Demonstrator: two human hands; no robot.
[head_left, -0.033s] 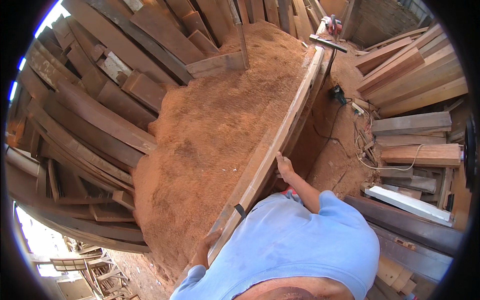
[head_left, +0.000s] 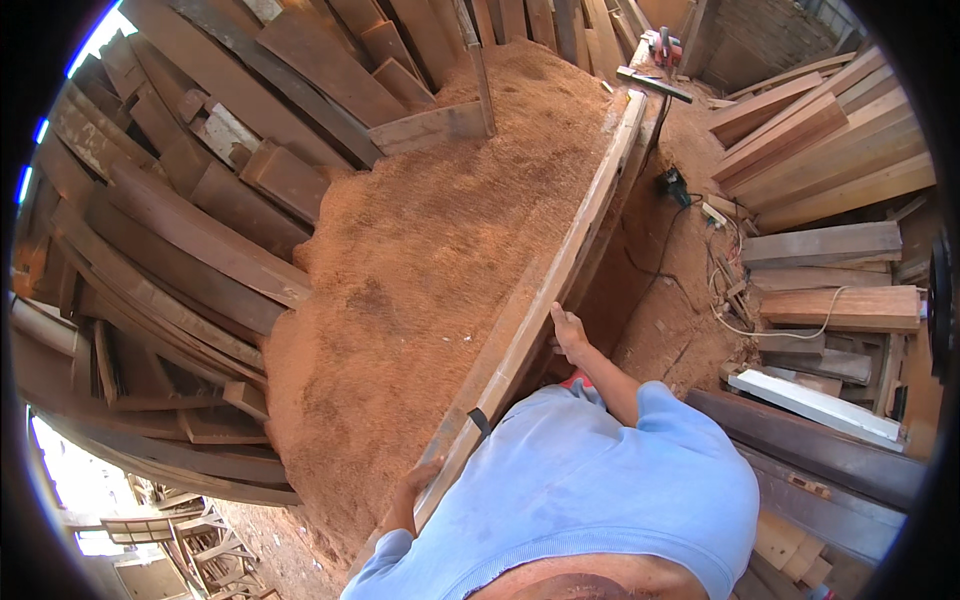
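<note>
A long pale wooden beam (head_left: pixel 520 365) runs slantwise from near my body to the upper right, along a workbench edge. My right hand (head_left: pixel 570 333) grips its near side about midway, thumb up on the edge and the other fingers partly hidden. Around the beam's lower end is my left hand (head_left: pixel 424 477), on the far side, its fingers partly out of sight. Between the two hands a dark band or clip (head_left: pixel 480 422) sits across the beam.
A big sawdust heap (head_left: pixel 400 260) lies beyond the beam. Stacked boards (head_left: pixel 200 230) stand left; more lumber (head_left: pixel 840 310) is piled right. A hammer-like tool (head_left: pixel 655 83), a red power tool (head_left: pixel 662 48) and a dark green corded tool (head_left: pixel 674 186) are at upper right.
</note>
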